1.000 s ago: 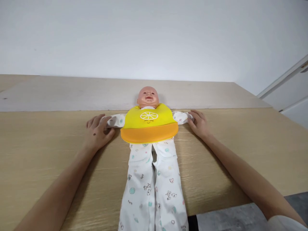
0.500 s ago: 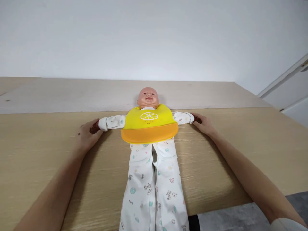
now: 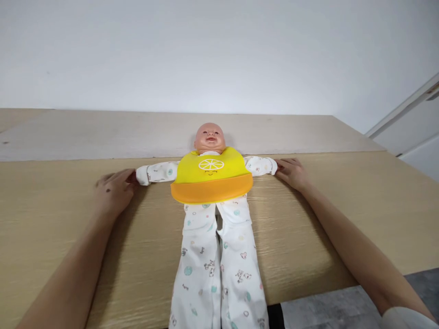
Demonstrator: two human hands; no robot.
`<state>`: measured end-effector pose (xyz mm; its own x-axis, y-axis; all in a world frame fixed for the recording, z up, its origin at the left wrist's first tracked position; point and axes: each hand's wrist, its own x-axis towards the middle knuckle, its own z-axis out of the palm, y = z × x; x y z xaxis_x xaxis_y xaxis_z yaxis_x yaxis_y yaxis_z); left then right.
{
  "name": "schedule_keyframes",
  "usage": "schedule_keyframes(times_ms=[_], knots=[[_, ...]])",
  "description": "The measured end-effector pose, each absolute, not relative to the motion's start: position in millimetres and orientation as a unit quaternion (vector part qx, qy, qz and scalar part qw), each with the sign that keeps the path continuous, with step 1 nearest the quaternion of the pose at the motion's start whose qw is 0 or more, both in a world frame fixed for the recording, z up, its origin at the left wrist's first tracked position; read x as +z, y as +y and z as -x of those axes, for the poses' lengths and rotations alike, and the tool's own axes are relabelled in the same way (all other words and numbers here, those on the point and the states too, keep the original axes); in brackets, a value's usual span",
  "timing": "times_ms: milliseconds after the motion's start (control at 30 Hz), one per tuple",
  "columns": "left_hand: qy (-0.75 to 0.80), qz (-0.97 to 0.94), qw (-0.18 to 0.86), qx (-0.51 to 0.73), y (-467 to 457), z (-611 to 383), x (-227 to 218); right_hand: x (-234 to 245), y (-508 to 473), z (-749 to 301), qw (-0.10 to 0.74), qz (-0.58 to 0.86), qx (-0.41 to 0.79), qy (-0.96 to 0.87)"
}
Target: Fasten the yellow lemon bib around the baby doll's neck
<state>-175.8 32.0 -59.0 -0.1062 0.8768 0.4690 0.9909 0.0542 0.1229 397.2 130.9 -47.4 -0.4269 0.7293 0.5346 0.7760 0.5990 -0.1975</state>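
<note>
A baby doll (image 3: pixel 210 137) lies on its back on the wooden table (image 3: pixel 343 201), arms stretched out to both sides. It wears a yellow and orange bib (image 3: pixel 211 180) and a white patterned suit (image 3: pixel 216 269) whose legs hang over the near edge. My left hand (image 3: pixel 113 192) is closed loosely on the doll's small hand at the end of one sleeve (image 3: pixel 156 172). My right hand (image 3: pixel 291 172) holds the doll's other hand at the end of the other sleeve (image 3: pixel 260 165), fingers curled.
A paler wooden board (image 3: pixel 103 135) lies behind the table against a white wall. A white door frame (image 3: pixel 404 123) stands at the right. Grey floor (image 3: pixel 325 310) shows below the table's near edge.
Both my hands have slid outward along the doll's sleeves to their ends. The doll's arms are now drawn out straighter, and the left sleeve lies flat.
</note>
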Motion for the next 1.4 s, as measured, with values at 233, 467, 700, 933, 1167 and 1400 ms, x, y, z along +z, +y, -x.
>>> schedule_keyframes(times_ms=[233,467,700,933,1167,1400], knots=[[-0.736,0.639,0.152,-0.163,24.5,169.2,-54.2,-45.1,130.2,-396.9,0.276,0.425,-0.111,-0.855],[-0.751,0.631,0.114,-0.158,27.9,168.5,-54.2,-40.8,124.4,-391.3,0.262,0.474,-0.038,-0.840],[-0.746,0.641,0.057,-0.173,30.6,166.2,-52.0,-42.7,122.4,-388.6,0.276,0.486,0.031,-0.829],[-0.733,0.654,0.050,-0.182,30.7,164.0,-52.0,-44.3,123.5,-388.7,0.261,0.478,0.028,-0.838],[-0.734,0.642,0.151,-0.164,29.3,161.8,-57.2,-57.3,132.3,-395.9,0.256,0.477,0.002,-0.841],[-0.780,0.601,0.128,-0.119,26.3,151.6,-57.8,-61.8,134.1,-395.4,0.247,0.477,-0.022,-0.843]])
